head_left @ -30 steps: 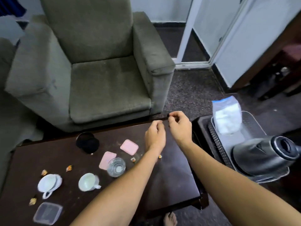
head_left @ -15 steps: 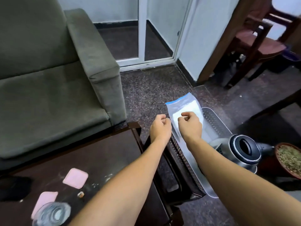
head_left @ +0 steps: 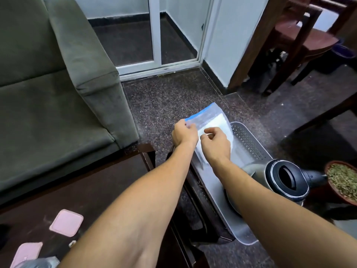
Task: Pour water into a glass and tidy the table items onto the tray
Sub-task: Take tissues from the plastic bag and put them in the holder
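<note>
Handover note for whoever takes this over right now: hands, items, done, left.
Left hand pinches the top edge of the bag. Right hand is curled at its front; grip unclear.
Done: bag and kettle are in the tray.
Two coasters and the glass are on the table; glass fill unreadable.
Left: move those onto the tray.

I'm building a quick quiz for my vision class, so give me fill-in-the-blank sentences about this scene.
1. The left hand pinches the zip bag at its ____ top strip.
2. The bag stands in the ____ perforated tray.
3. The kettle on that tray has a ____ lid.
4. The coasters on the table are ____.
Missing: blue; grey; black; pink.
</note>
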`<state>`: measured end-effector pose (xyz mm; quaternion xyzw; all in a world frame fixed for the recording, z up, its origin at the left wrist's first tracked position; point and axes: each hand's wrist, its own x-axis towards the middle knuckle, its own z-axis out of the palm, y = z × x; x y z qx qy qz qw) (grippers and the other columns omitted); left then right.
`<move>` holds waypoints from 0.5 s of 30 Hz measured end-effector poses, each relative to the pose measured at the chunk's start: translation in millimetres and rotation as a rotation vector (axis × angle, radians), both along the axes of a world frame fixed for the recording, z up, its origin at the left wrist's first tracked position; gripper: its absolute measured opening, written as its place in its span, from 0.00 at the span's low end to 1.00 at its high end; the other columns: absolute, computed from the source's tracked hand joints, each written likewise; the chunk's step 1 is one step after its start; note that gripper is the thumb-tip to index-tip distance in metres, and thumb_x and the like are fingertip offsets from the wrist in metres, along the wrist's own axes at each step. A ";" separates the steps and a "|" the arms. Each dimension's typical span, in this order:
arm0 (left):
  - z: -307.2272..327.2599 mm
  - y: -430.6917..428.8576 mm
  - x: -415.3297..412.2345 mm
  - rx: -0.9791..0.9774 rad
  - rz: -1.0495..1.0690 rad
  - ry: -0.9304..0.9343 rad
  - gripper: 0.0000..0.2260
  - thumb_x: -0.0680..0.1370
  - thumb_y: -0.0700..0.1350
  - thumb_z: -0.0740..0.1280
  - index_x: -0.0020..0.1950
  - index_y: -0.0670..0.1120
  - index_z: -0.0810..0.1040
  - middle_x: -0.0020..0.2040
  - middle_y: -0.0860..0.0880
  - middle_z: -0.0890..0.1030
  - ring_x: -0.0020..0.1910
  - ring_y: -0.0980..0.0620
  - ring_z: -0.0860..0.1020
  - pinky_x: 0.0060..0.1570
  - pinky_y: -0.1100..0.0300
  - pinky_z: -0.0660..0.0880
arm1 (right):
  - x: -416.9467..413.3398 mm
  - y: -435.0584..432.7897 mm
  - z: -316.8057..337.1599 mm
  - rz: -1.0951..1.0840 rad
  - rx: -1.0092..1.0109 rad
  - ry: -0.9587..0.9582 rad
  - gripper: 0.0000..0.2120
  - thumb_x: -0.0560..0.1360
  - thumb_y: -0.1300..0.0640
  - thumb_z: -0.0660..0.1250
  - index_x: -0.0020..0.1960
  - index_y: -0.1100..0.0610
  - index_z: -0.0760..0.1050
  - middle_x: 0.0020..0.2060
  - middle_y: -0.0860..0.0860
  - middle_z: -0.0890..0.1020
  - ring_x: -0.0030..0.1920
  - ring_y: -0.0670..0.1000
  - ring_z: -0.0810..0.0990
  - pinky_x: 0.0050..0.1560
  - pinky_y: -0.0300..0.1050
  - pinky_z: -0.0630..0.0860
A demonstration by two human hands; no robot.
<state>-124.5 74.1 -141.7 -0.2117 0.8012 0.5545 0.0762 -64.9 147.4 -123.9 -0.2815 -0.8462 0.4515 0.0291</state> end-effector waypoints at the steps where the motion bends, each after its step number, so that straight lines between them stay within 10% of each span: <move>1: 3.7 -1.4 3.5 0.000 -0.006 0.033 0.05 0.77 0.45 0.64 0.47 0.46 0.79 0.50 0.44 0.84 0.54 0.39 0.79 0.52 0.51 0.76 | 0.8 -0.8 2.4 0.005 0.012 0.006 0.13 0.76 0.57 0.64 0.60 0.51 0.77 0.42 0.44 0.80 0.51 0.52 0.80 0.49 0.44 0.71; 15: 177.7 -104.1 30.8 -0.053 -0.259 0.543 0.07 0.79 0.46 0.63 0.51 0.53 0.81 0.40 0.54 0.83 0.39 0.57 0.78 0.40 0.61 0.70 | -1.2 -54.8 170.3 0.345 0.765 0.591 0.29 0.73 0.49 0.65 0.74 0.49 0.70 0.76 0.47 0.70 0.79 0.53 0.61 0.74 0.65 0.52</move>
